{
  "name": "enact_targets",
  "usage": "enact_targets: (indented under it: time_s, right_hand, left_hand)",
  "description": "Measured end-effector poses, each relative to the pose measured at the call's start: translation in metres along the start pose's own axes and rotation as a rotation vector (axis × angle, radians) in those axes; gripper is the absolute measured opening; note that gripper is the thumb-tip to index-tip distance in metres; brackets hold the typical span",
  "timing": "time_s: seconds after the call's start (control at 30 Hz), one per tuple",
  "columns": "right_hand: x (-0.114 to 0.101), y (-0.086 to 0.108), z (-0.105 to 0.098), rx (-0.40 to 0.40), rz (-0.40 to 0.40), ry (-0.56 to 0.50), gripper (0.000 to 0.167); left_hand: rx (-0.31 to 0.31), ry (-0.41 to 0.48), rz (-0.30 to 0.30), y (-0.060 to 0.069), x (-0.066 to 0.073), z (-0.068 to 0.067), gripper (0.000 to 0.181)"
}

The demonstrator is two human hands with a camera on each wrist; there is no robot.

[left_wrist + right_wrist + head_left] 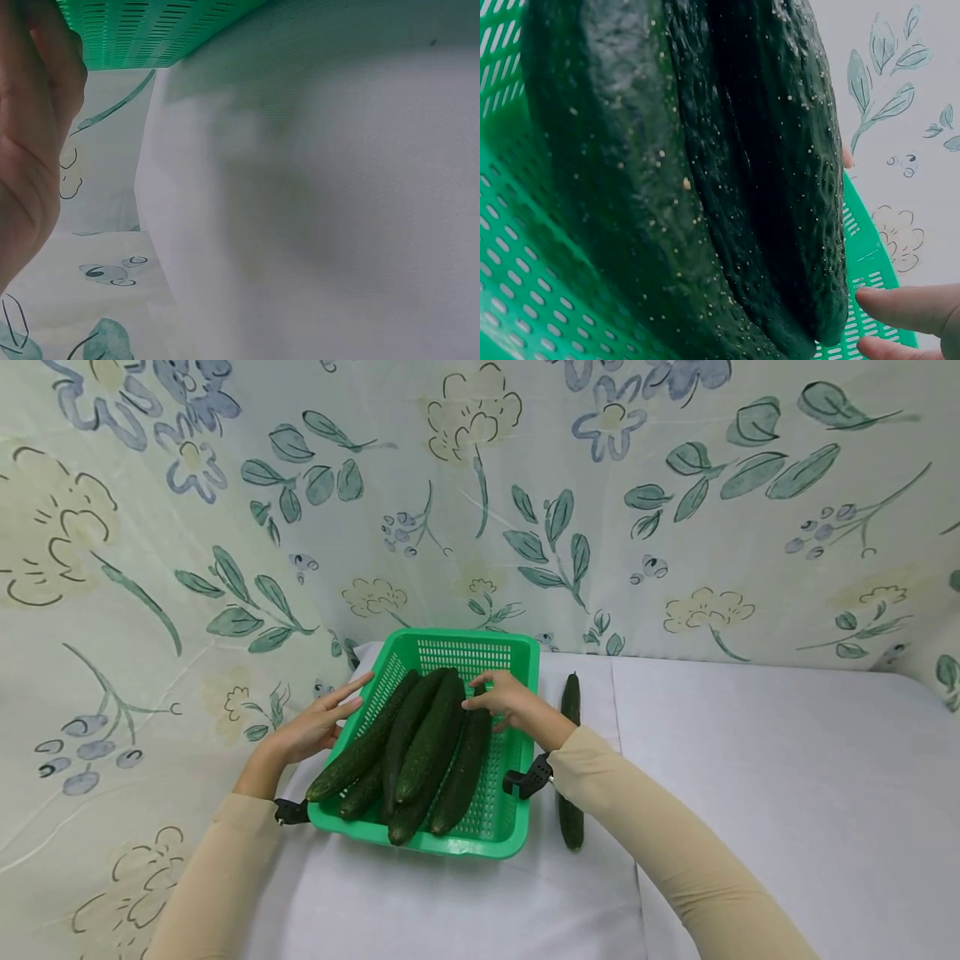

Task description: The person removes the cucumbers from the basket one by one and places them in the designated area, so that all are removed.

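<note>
While one cucumber (572, 822) lies out at three o'clock, the basket (487, 848) holds others (432, 739); left hand (313, 728) straight against it, right hand (508, 697) spread.

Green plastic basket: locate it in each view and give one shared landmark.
Head: the green plastic basket sits just below and left of centre.
Left wrist: its slotted wall, at the top, left of centre.
Right wrist: left side and lower right, partly behind cucumbers.
Shared landmark: floral-printed cloth.
</note>
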State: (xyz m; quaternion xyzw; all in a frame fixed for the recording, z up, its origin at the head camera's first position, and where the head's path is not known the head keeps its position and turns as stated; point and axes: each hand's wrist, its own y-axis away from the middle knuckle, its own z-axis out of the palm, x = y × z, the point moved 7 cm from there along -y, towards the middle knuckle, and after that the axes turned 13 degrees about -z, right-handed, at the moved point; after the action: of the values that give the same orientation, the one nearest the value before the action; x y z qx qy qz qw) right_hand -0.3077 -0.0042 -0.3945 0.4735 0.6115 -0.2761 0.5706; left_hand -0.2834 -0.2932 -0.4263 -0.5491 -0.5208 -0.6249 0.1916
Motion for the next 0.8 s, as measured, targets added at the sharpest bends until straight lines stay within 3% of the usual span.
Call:
enact_targets:
  time_s: [0.63,0.8]
  right_hand:
    - [0.017,-0.003,0.014,-0.074,0.048,-0.018,0.057]
    - [0.019,-0.003,0.017,-0.094,0.038,0.037,0.059]
  left_hand:
    - [0.01,0.015,-0.018,0.001,0.002,0.001,0.053]
    - [0.006,0.017,-0.018,0.001,0.001,0.002,0.053]
